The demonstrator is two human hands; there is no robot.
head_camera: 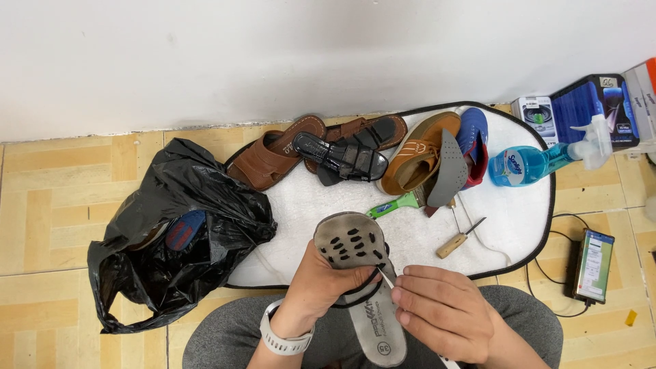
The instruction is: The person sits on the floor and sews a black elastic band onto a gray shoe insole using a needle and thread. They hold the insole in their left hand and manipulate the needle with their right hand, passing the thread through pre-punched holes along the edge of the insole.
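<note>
My left hand point(320, 283) grips a grey sandal point(359, 273) turned sole up over my lap, with its black straps hanging below. My right hand point(441, 311) pinches a thin white thread or needle point(386, 278) against the sandal's edge near the straps. A white watch band circles my left wrist point(283, 339).
A white mat point(506, 225) on the tiled floor holds brown sandals point(273, 157), a black sandal point(342, 158), a tan shoe point(417, 154) with a grey insole, a blue shoe point(473, 140), a green brush point(396, 203), an awl point(459, 239) and a blue spray bottle point(540, 160). A black plastic bag point(174, 239) lies left; a phone point(593, 265) lies right.
</note>
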